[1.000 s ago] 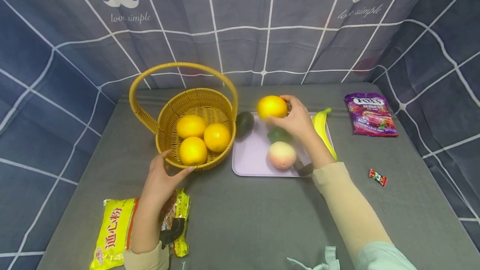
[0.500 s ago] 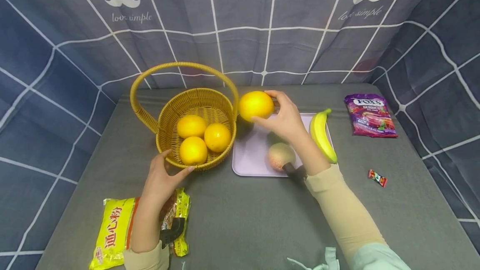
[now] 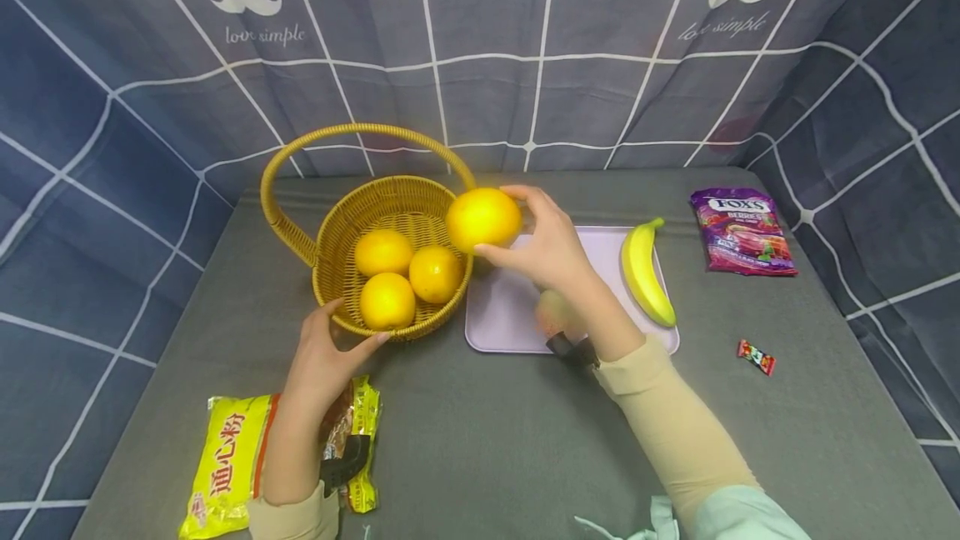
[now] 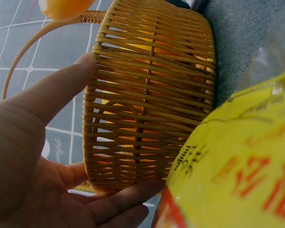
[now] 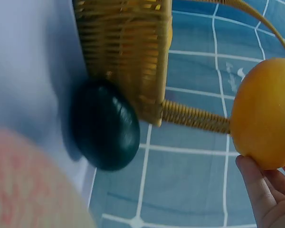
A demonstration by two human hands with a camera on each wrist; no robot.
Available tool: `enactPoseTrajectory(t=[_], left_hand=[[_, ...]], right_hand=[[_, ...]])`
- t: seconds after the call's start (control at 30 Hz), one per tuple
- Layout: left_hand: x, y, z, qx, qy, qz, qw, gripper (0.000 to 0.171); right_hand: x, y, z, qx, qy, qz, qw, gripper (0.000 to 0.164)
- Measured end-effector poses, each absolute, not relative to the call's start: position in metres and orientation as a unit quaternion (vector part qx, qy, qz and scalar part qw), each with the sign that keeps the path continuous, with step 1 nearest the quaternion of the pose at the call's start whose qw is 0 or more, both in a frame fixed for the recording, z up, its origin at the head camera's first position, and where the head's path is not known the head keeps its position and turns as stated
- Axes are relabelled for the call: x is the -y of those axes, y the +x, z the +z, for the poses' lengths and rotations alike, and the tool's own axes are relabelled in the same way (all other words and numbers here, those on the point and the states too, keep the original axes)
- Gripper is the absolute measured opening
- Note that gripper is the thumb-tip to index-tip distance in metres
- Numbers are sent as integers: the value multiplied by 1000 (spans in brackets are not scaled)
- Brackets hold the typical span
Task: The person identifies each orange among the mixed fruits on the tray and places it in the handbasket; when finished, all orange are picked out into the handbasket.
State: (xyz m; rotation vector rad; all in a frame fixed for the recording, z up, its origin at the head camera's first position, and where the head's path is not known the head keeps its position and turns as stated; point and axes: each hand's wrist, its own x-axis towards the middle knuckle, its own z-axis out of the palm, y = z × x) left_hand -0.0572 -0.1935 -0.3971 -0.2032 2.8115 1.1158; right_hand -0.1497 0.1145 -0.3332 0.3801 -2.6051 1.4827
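My right hand [image 3: 551, 244] holds an orange [image 3: 484, 219] between thumb and fingers, raised over the right rim of the wicker basket [image 3: 337, 227]. In the right wrist view the orange [image 5: 266, 114] overlaps the basket's handle. Three more oranges [image 3: 386, 298] lie inside the basket. My left hand [image 3: 322, 357] grips the basket's near rim; in the left wrist view the thumb [image 4: 61, 88] touches the rim and the fingers lie along the wicker side. Under the right hand, a peach [image 3: 555, 315] rests on the lilac tray [image 3: 498, 315], partly hidden by the wrist. A dark green avocado [image 5: 104, 126] lies beside the basket.
A banana [image 3: 643, 273] lies on the tray's right side. Farther right are a purple candy bag [image 3: 742, 232] and a small wrapped candy [image 3: 756, 357]. Yellow food packets [image 3: 228, 461] lie by the left forearm. A grid-patterned cloth [image 3: 487, 98] hangs behind the table.
My right hand has carried the orange left, from above the tray to the basket's right rim. The left hand and basket have stayed in place.
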Motion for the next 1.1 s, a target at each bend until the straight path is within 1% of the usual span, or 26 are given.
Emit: enactPoseTrajectory(t=[0.13,0.27,0.4,0.5,0.87,1.1], left_hand=[[194,-58,-398,-927,-66,366,50,104],[194,-58,-398,-927,-67,365,48,104],[193,-58,-397,-926,-68,367,54,105],[193,-58,-396,-926,-69,367,55,105],[193,-57,-396,-928,-71,362,59,105],[193,-57,-396,-927,-69,363,59,105]], right_hand=[[-103,-147,-331,869,139,472,54,81],[-91,-147,-332,871,165,460,62,81],[-76,-149,-335,861,186,467,71,82],[-65,-151,-338,853,194,481,68,82],[-26,-165,-354,872,141,468,24,83],[-16,-180,-368,885,125,447,37,83]])
